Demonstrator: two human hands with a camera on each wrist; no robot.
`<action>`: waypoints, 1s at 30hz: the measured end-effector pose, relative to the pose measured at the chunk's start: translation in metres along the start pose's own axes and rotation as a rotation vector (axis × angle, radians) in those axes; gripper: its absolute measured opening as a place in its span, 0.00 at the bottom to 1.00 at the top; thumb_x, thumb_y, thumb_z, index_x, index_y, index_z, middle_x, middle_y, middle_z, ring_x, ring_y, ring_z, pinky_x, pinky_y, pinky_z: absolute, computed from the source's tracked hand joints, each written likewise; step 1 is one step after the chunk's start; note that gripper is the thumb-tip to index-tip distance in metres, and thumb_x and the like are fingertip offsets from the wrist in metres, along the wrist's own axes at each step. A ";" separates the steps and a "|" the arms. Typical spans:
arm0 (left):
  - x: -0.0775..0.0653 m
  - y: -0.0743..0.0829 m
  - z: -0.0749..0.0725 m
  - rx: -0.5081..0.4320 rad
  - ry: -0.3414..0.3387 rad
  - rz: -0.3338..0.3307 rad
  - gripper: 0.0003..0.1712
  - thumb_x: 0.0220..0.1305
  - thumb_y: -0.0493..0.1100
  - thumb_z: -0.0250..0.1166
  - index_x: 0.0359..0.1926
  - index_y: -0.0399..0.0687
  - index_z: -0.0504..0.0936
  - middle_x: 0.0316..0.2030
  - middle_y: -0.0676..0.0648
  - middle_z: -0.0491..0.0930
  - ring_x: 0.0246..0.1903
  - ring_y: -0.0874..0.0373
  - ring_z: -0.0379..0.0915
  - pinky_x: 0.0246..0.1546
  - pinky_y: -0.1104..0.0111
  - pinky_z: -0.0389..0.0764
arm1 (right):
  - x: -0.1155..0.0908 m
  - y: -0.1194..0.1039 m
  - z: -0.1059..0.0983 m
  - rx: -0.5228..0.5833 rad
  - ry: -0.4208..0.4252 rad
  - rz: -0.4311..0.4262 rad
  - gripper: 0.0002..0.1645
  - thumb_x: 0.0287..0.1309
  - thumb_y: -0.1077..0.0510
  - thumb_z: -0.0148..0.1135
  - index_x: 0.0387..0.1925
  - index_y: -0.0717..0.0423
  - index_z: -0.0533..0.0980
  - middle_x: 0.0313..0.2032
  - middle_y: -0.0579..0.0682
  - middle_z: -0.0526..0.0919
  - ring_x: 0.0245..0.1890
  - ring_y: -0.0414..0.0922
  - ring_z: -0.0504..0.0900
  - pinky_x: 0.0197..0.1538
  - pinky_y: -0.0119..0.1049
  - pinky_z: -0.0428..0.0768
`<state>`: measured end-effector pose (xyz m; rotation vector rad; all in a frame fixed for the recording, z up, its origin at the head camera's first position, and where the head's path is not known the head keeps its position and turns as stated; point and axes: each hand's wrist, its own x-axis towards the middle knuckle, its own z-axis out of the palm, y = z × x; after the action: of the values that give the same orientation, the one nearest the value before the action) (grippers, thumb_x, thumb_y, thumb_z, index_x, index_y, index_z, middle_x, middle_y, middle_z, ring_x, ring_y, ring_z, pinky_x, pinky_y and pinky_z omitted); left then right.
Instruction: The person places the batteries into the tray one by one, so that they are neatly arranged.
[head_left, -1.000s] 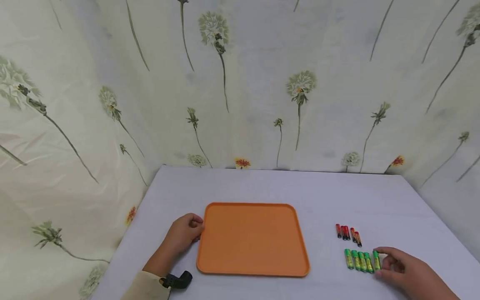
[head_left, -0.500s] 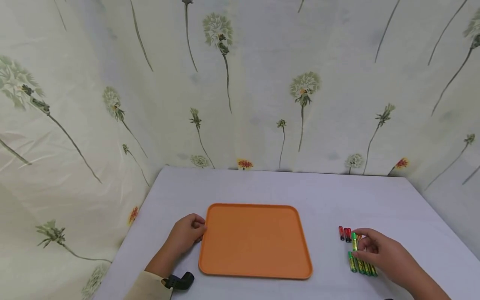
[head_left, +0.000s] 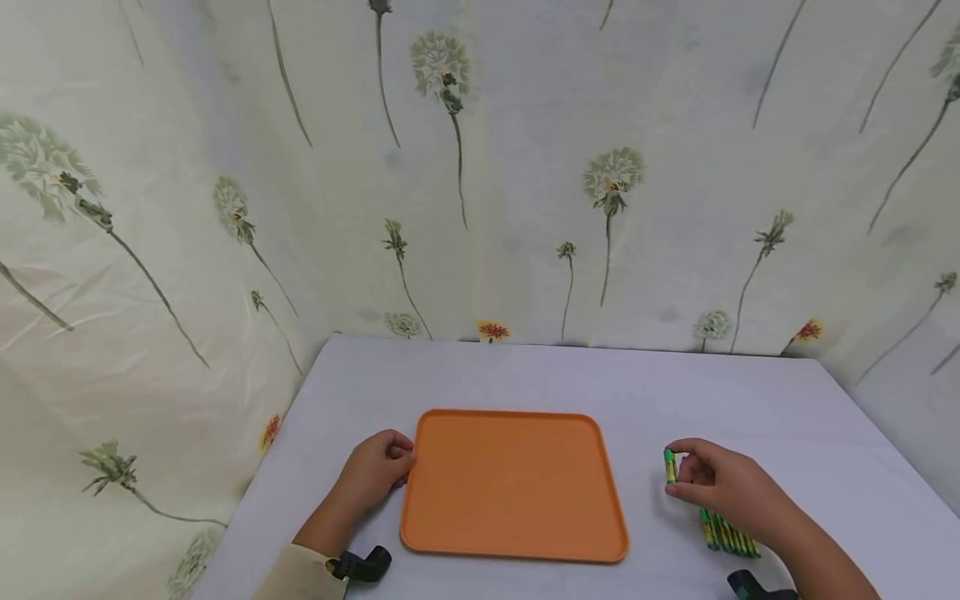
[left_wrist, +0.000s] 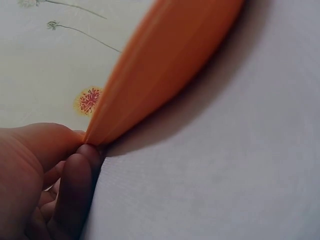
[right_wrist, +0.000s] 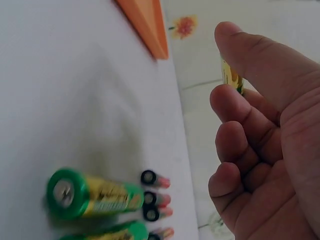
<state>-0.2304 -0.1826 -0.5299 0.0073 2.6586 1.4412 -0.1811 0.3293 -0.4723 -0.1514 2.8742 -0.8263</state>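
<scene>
An orange tray [head_left: 517, 492] lies flat on the white table. My left hand [head_left: 375, 471] holds its left edge, and in the left wrist view thumb and finger pinch the rim [left_wrist: 95, 135]. Between the thumb and fingertips of my right hand [head_left: 727, 487] is a green-and-yellow battery [head_left: 671, 467], raised above the table to the right of the tray. Part of this battery [right_wrist: 232, 77] shows behind the thumb in the right wrist view. Below the right hand, several more green batteries [head_left: 727, 535] lie in a row. Smaller red-and-black batteries [right_wrist: 157, 200] are behind them, hidden by the hand in the head view.
White cloth covers the table [head_left: 517, 375]. A curtain [head_left: 510, 167] printed with dandelions hangs along the back and sides. Each wrist wears a black strap device, the left one [head_left: 363, 567] near the tray's front left corner.
My right hand has lifted one green battery from the right end of the row and carried it left, past the red ones, toward the tray. The left hand stays at the tray's edge.
</scene>
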 end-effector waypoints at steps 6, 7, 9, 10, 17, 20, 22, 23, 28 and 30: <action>0.001 -0.001 0.000 0.008 0.006 -0.002 0.09 0.69 0.41 0.70 0.47 0.44 0.82 0.34 0.50 0.82 0.29 0.59 0.79 0.31 0.66 0.83 | 0.010 -0.014 0.002 -0.003 0.023 -0.078 0.36 0.57 0.41 0.78 0.61 0.53 0.77 0.33 0.40 0.80 0.30 0.37 0.74 0.31 0.31 0.75; 0.002 -0.001 0.000 0.006 0.005 -0.001 0.09 0.70 0.41 0.70 0.47 0.44 0.82 0.34 0.50 0.82 0.29 0.59 0.79 0.31 0.66 0.83 | 0.012 -0.016 0.003 0.000 0.027 -0.093 0.36 0.57 0.41 0.78 0.61 0.53 0.78 0.33 0.40 0.80 0.30 0.37 0.74 0.31 0.31 0.75; 0.002 -0.002 0.001 0.000 0.003 -0.003 0.09 0.70 0.41 0.70 0.47 0.44 0.82 0.34 0.50 0.82 0.29 0.59 0.79 0.31 0.66 0.83 | 0.016 -0.019 0.005 0.001 0.031 -0.112 0.35 0.56 0.42 0.78 0.60 0.51 0.78 0.33 0.39 0.80 0.30 0.37 0.73 0.31 0.31 0.75; 0.002 -0.002 0.001 -0.003 0.001 -0.003 0.09 0.70 0.41 0.70 0.47 0.44 0.82 0.34 0.50 0.82 0.29 0.59 0.79 0.31 0.66 0.83 | 0.018 -0.020 0.006 0.000 0.032 -0.121 0.34 0.56 0.42 0.78 0.60 0.51 0.78 0.33 0.38 0.80 0.31 0.37 0.73 0.31 0.31 0.74; 0.002 -0.001 0.001 -0.018 0.001 -0.007 0.08 0.70 0.40 0.70 0.46 0.43 0.82 0.33 0.49 0.83 0.28 0.59 0.80 0.31 0.66 0.84 | 0.031 -0.030 0.014 0.014 0.015 -0.164 0.33 0.55 0.44 0.80 0.59 0.50 0.79 0.33 0.38 0.79 0.33 0.37 0.74 0.32 0.32 0.74; 0.002 0.000 0.001 -0.016 0.003 -0.007 0.08 0.70 0.40 0.70 0.46 0.43 0.82 0.33 0.49 0.83 0.28 0.59 0.79 0.31 0.66 0.84 | 0.036 -0.036 0.017 0.013 0.003 -0.171 0.33 0.55 0.44 0.80 0.58 0.49 0.79 0.33 0.38 0.79 0.34 0.38 0.74 0.32 0.31 0.74; 0.002 0.000 0.001 -0.016 0.002 -0.007 0.08 0.69 0.40 0.70 0.46 0.43 0.82 0.33 0.49 0.82 0.29 0.59 0.80 0.31 0.66 0.84 | 0.040 -0.041 0.018 0.010 0.000 -0.177 0.32 0.55 0.44 0.80 0.58 0.48 0.79 0.33 0.38 0.79 0.34 0.38 0.74 0.32 0.31 0.75; 0.001 0.001 0.001 -0.018 0.001 -0.008 0.08 0.69 0.40 0.70 0.46 0.43 0.82 0.33 0.49 0.82 0.29 0.59 0.80 0.31 0.66 0.84 | 0.041 -0.043 0.019 0.010 0.001 -0.182 0.32 0.55 0.44 0.80 0.58 0.48 0.79 0.33 0.38 0.79 0.34 0.38 0.74 0.32 0.31 0.75; 0.002 0.001 0.001 -0.018 0.003 -0.021 0.08 0.69 0.40 0.70 0.46 0.44 0.82 0.33 0.49 0.82 0.29 0.58 0.80 0.32 0.66 0.84 | 0.051 -0.052 0.023 0.022 -0.005 -0.209 0.32 0.55 0.45 0.80 0.58 0.50 0.79 0.33 0.38 0.79 0.34 0.39 0.75 0.31 0.32 0.75; 0.003 0.001 0.001 -0.013 0.006 -0.027 0.08 0.69 0.40 0.70 0.46 0.44 0.82 0.34 0.49 0.82 0.29 0.58 0.79 0.32 0.66 0.84 | 0.054 -0.055 0.024 0.034 -0.017 -0.208 0.33 0.56 0.45 0.80 0.60 0.50 0.78 0.34 0.39 0.80 0.35 0.40 0.75 0.31 0.32 0.75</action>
<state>-0.2330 -0.1809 -0.5304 -0.0336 2.6438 1.4525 -0.2273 0.2628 -0.4696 -0.4575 2.8605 -0.9031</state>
